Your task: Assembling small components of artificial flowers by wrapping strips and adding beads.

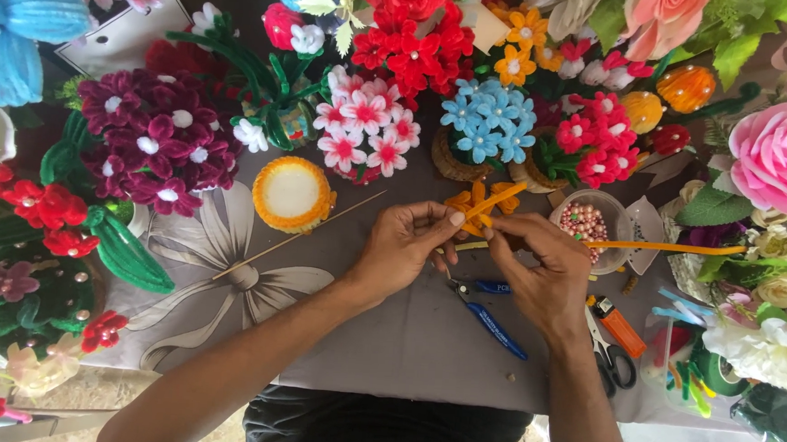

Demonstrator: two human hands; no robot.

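Head view: left hand (pixel 407 246) and right hand (pixel 539 268) meet at the surface (pixel 386 339) middle, both grips pinched shut on an orange flower (pixel 484 205) that sticks up just past the fingertips. Its orange stem (pixel 674 248) runs right from the right grip. Blue pliers (pixel 489 318) lie beneath the hands.

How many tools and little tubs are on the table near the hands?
Blue-handled pliers: 1
Black-handled scissors: 1
Orange lighter: 1
Tub of pink beads: 1
Round orange-rimmed tub: 1
Thin wooden stick: 1
Total: 6
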